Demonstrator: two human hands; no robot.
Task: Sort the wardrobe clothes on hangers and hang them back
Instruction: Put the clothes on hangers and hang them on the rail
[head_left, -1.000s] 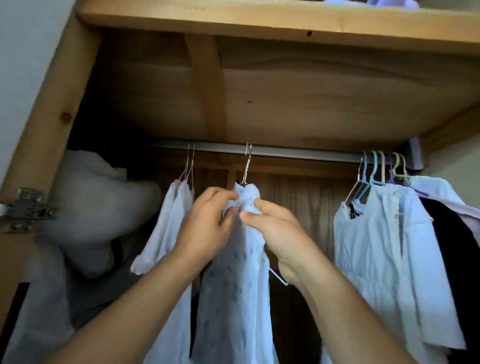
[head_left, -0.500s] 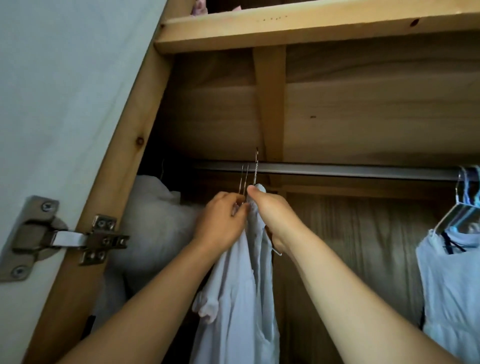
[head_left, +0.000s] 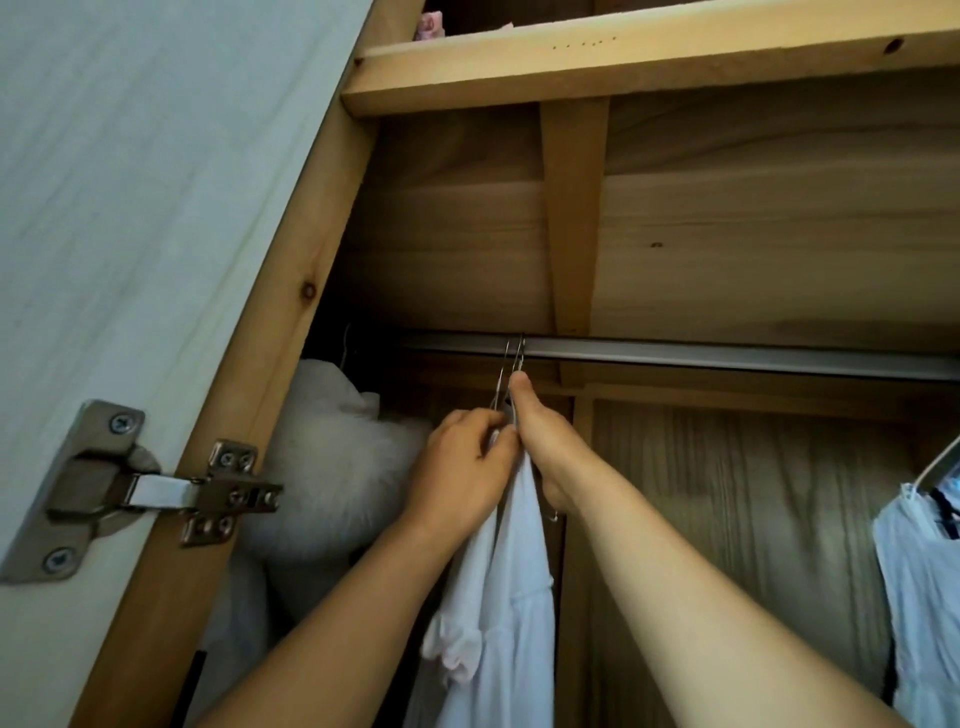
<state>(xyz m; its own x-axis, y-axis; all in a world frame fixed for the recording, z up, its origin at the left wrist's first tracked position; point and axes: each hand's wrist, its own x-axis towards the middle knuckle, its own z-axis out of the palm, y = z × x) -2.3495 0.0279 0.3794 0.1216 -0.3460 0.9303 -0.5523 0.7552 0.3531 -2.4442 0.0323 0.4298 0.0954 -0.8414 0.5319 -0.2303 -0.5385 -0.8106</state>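
Inside wardrobe (head_left: 291, 332): white clothes (head_left: 511, 582) on wire hangers (head_left: 511, 366) hooked over rail (head_left: 727, 356). Left hand (head_left: 460, 473) pinching collar fabric, right hand (head_left: 545, 441) gripping hanger necks. Fluffy bundle (head_left: 332, 452) stuffed far left.

A metal hinge (head_left: 156, 491) at nine o'clock joins the white door (head_left: 130, 208) to the wooden frame (head_left: 249, 395). A fluffy white cushion (head_left: 337, 467) sits just inside. A pink item (head_left: 430, 25) rests on the top shelf (head_left: 623, 67) at twelve o'clock.

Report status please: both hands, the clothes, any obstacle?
Left hand and right hand grip white garments below wire hanger hooks. Hooks on rail. Nothing blocking.
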